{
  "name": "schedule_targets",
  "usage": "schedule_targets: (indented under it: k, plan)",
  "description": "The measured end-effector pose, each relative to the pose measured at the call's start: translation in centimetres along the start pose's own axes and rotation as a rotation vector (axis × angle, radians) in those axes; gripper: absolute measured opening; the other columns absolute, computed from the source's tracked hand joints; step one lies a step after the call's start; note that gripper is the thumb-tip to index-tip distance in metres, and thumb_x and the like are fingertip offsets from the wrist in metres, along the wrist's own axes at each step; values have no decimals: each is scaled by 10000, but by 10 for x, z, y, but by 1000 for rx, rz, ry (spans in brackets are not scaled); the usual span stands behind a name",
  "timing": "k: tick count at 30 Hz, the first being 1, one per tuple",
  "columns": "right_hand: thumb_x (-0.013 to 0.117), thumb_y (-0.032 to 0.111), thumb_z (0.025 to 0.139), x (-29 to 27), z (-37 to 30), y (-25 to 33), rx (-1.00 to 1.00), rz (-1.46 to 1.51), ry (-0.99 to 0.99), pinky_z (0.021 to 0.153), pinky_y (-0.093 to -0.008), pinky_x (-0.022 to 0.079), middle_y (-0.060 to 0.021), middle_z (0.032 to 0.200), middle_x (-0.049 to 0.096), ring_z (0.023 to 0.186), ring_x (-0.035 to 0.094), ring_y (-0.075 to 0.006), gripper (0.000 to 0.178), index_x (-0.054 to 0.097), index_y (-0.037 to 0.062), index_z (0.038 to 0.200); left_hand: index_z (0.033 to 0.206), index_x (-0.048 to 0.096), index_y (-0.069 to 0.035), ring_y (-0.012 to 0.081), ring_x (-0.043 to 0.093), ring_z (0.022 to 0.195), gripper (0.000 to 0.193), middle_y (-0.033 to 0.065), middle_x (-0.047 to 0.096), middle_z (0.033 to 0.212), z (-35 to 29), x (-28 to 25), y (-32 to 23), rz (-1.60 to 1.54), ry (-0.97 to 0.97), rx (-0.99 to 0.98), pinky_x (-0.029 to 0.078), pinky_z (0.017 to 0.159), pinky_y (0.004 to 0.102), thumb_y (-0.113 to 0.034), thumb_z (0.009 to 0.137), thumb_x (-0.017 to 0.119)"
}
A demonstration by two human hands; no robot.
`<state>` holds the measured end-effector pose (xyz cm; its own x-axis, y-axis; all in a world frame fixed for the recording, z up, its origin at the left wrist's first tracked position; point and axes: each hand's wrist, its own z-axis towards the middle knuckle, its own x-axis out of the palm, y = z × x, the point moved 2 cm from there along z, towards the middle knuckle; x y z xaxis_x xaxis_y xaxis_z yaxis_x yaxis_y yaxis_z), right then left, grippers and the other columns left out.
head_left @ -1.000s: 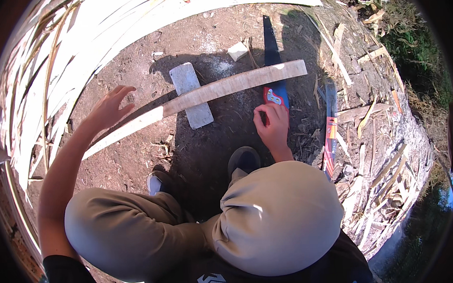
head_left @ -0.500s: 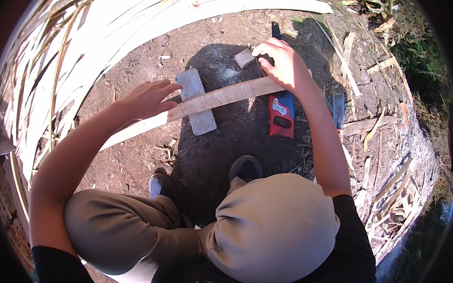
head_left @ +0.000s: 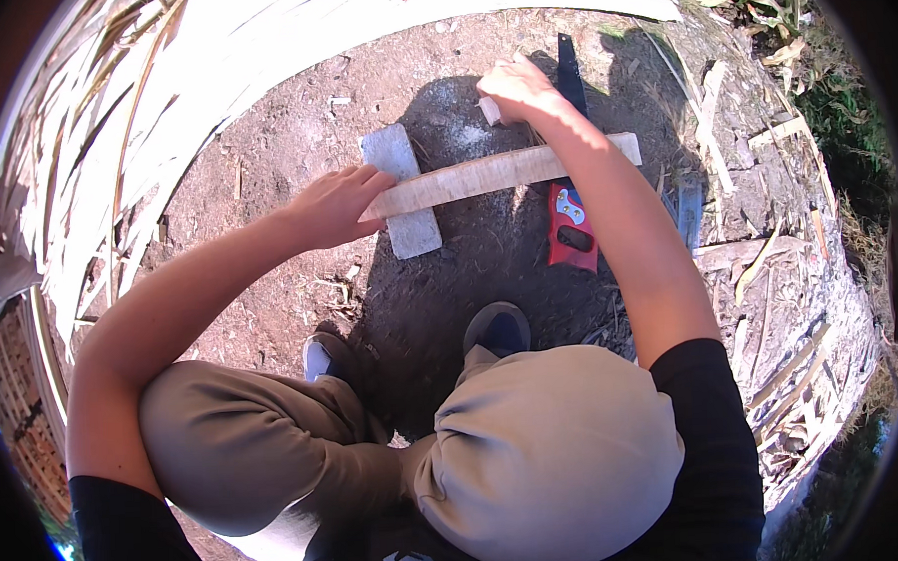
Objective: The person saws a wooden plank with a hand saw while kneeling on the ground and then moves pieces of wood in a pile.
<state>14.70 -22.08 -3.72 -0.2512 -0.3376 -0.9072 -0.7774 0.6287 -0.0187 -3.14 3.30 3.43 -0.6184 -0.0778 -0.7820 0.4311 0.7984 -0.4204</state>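
Note:
A long pale wooden plank [head_left: 490, 176] rests crosswise over a flat grey block [head_left: 415, 234] on the ground. My left hand [head_left: 345, 205] is closed over the plank beside that block; my hand and forearm hide the plank's left part. Beyond the plank, my right hand [head_left: 519, 88] is closed around a small wooden block [head_left: 490, 111], one end of which pokes out below the fingers. My right forearm crosses over the plank near its right end. A handsaw [head_left: 574, 227] with a red handle and dark blade lies under the plank, partly hidden by it.
Bright pale strips [head_left: 263, 50] lie in a heap along the far and left sides. Wood scraps [head_left: 784, 373] litter the ground at right, near green plants [head_left: 844, 118]. Pale sawdust [head_left: 469, 133] is scattered beyond the plank. My shoes [head_left: 497, 328] stand close in front.
My right hand has taken hold of the small wooden block, which lay on the ground before. My left hand has moved right and closed on the plank.

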Motion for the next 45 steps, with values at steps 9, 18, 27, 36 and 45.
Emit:
schedule_targets:
  k: [9, 18, 27, 36, 45]
  plan:
    - [760, 89, 814, -58, -61, 3, 200, 512, -799, 902, -454, 522, -83, 1175, 659, 1033, 676, -246, 439, 661, 164, 1235, 1329, 497, -95, 330, 589, 1159, 550, 131, 567, 1218, 2, 9, 0, -4, -13, -70, 482, 991, 457, -296, 876, 735]
    - [748, 114, 802, 81, -247, 134, 766, 845, -667, 832, -412, 471, -91, 940, 597, 932, 583, -262, 305, 618, 52, 1071, 1353, 495, -107, 344, 561, 1197, 534, 139, 546, 1250, 0, 15, 6, -78, -65, -19, 454, 1033, 462, -316, 909, 706]
    - [736, 292, 767, 91, -236, 120, 813, 399, -322, 807, -445, 441, -76, 864, 666, 919, 619, -289, 240, 670, 92, 882, 1429, 440, -91, 334, 549, 1210, 590, 135, 534, 1277, -12, 16, 0, -12, -37, -66, 464, 1032, 461, -263, 922, 687]
    - [630, 153, 900, 62, -285, 77, 802, 1312, -517, 683, -404, 425, -141, 821, 637, 757, 586, -330, 157, 591, 21, 825, 1470, 403, -96, 341, 558, 1190, 661, 151, 529, 1283, -40, 27, 19, -23, -55, -63, 490, 995, 469, -169, 881, 692]
    - [687, 288, 945, 93, -328, 111, 739, 175, -391, 752, -449, 462, -179, 950, 646, 855, 603, -362, 290, 644, 17, 1039, 1449, 439, -144, 330, 609, 1150, 592, 132, 573, 1250, -42, 12, 29, -29, 61, -49, 513, 954, 470, -228, 913, 678]
